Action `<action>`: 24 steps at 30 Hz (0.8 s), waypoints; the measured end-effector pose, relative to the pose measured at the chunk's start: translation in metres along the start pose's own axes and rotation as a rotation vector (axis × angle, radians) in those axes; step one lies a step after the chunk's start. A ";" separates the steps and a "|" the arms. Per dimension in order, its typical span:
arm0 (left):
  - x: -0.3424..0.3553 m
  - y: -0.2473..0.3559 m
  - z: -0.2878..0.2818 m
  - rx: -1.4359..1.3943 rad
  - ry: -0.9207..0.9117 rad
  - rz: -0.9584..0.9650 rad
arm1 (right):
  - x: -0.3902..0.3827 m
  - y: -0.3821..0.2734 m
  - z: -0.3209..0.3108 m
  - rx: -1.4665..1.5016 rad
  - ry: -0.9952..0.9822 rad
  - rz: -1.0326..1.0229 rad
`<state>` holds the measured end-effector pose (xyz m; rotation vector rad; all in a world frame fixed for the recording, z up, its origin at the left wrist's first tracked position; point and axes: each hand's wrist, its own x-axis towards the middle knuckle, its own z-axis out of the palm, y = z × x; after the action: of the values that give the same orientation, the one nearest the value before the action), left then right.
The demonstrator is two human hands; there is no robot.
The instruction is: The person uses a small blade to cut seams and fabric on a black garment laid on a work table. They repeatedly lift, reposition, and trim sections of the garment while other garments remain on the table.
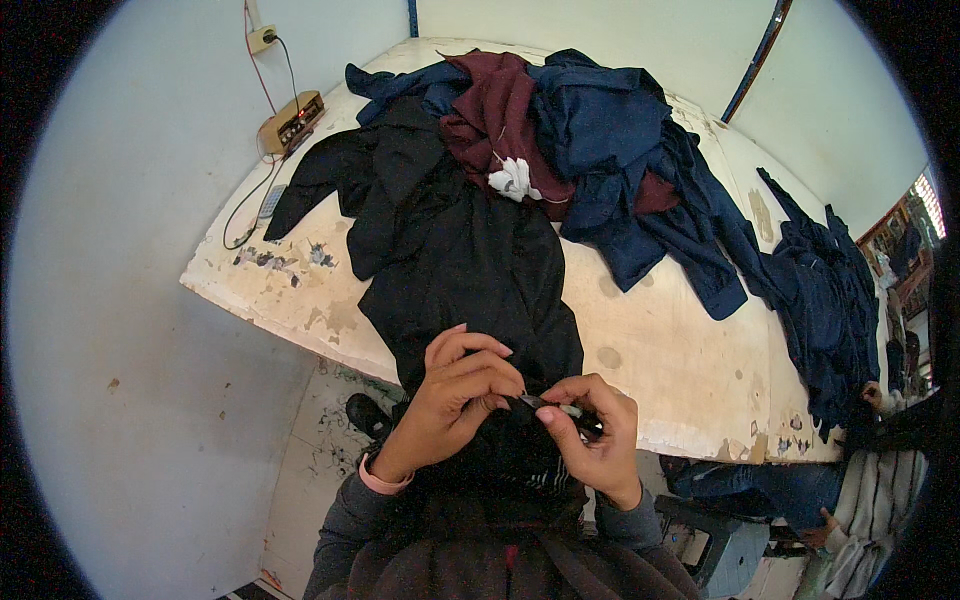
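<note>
A black garment (470, 270) drapes off the near edge of the table toward my lap. Just beyond that edge, my left hand (455, 400) pinches a fold of its cloth between thumb and fingertips. My right hand (598, 430) is closed around a small dark-handled tool with a pale metal tip (531, 401), seemingly thread snips. The tip meets the cloth beside my left fingertips. Most of the tool is hidden by my right fingers, and the fingertips of both hands nearly touch.
Navy garments (605, 120) and a maroon one (495, 110) lie heaped at the back, with a crumpled white scrap (514, 178) on top. A brown box (292, 122) with cords stands back left. At right, another person's hand (873, 395) is by more navy clothing (815, 290).
</note>
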<state>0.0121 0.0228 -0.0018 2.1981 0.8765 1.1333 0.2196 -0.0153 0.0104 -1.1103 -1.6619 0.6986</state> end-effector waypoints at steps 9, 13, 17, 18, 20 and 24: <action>0.000 0.014 0.001 0.446 0.017 0.028 | 0.004 -0.017 -0.019 -0.309 -0.010 -0.138; -0.001 0.018 0.003 0.550 -0.003 0.039 | 0.004 -0.025 -0.024 -0.501 -0.077 -0.168; -0.004 0.019 0.006 0.590 0.003 0.065 | 0.004 -0.023 -0.022 -0.517 -0.049 -0.222; -0.004 0.019 0.006 0.593 0.007 0.073 | 0.003 -0.023 -0.022 -0.526 -0.049 -0.223; -0.003 0.019 0.007 0.603 0.004 0.077 | 0.002 -0.024 -0.023 -0.542 -0.052 -0.204; -0.002 0.016 0.003 0.443 -0.013 0.002 | 0.002 -0.021 -0.023 -0.489 -0.004 -0.165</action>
<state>0.0186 0.0104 0.0063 2.5496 1.2137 0.9952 0.2338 -0.0235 0.0369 -1.2845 -1.9597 0.1873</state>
